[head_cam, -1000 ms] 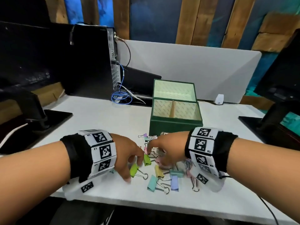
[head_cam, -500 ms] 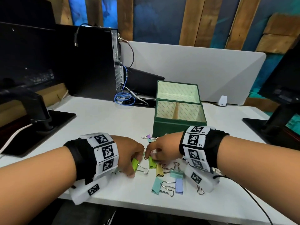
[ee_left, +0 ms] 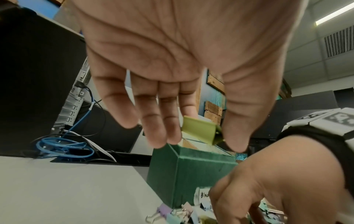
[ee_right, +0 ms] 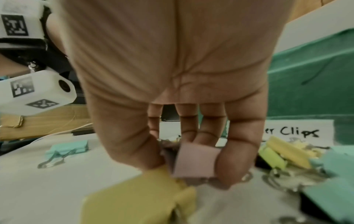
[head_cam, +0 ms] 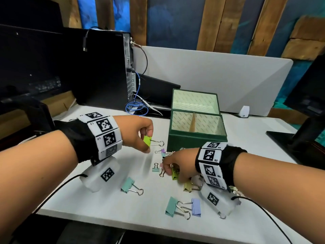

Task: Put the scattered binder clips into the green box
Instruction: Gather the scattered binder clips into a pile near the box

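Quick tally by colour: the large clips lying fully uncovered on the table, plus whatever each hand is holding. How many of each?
Teal clips: 2
Lavender clip: 1
Lime green clip: 1, pinched by the left hand
Pink clip: 1, pinched by the right hand
Total: 5; others lie partly hidden under the right hand.

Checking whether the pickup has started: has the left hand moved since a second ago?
Yes. The left hand has lifted off the desk with a lime clip, toward the green box.
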